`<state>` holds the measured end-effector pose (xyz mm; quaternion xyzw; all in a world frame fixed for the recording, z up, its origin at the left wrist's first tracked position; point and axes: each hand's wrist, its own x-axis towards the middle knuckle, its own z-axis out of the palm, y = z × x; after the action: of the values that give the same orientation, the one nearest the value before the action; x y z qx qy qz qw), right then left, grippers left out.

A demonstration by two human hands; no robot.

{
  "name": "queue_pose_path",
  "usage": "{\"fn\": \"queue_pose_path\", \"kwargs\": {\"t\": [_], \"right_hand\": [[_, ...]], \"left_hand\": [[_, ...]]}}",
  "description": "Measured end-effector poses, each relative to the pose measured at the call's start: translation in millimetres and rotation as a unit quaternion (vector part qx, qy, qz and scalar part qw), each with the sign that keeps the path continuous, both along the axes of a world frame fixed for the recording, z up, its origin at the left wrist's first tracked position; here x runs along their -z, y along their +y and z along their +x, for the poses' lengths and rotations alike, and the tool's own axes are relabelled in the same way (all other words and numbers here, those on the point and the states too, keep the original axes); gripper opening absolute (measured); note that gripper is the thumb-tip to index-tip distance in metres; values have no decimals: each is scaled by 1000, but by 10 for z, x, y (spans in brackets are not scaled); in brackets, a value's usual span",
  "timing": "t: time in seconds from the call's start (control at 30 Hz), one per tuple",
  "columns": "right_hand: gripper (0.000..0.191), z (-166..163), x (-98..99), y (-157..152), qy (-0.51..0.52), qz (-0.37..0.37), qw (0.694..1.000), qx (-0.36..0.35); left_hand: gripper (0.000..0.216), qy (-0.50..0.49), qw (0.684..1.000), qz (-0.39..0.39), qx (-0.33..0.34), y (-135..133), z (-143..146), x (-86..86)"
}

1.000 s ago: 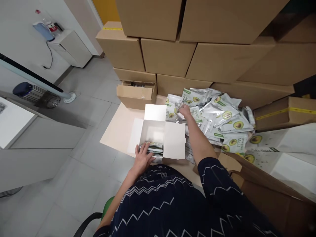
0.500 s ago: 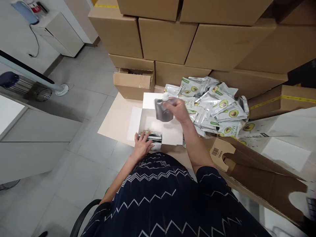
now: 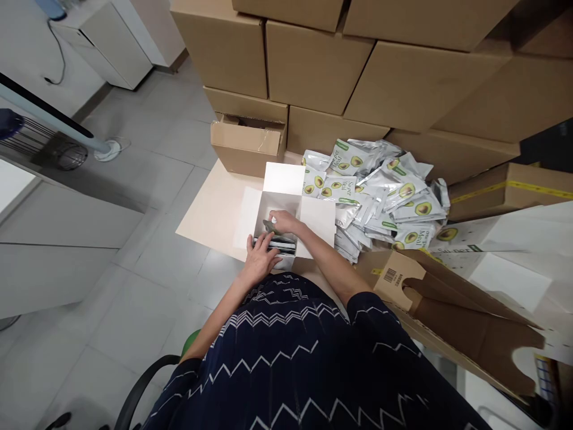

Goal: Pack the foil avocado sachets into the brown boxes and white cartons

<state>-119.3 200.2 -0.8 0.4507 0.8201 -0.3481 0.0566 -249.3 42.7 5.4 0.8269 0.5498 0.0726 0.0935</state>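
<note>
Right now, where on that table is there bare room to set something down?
The beige tabletop is bare left of the white box, bordered behind by the small open carton. Right of the box it is crowded: the pouch pile covers it. Inside the box, the left hand and right hand, holding a pouch, fill the near end.

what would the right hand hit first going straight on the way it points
Probably the pouches packed in the white box, just under the right hand; depth is unclear, maybe the box's left wall.
</note>
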Motion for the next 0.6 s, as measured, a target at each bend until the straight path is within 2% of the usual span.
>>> {"fn": "queue_pose_path", "kwargs": {"t": [0.13, 0.27, 0.43, 0.6], "right_hand": [[33, -23, -47, 35, -30, -2, 998, -57], [37, 25, -155, -8, -14, -15, 994, -104], [32, 124, -312, -91, 14, -19, 996, -87], [34, 172, -315, -93, 59, -33, 996, -66]], "left_hand": [[26, -7, 1000, -3, -11, -1, 9, -19], [27, -11, 1000, -11, -17, -3, 11, -48], [24, -19, 1000, -13, 5, 50, -15, -75], [22, -9, 999, -31, 35, 147, -14, -169]]}}
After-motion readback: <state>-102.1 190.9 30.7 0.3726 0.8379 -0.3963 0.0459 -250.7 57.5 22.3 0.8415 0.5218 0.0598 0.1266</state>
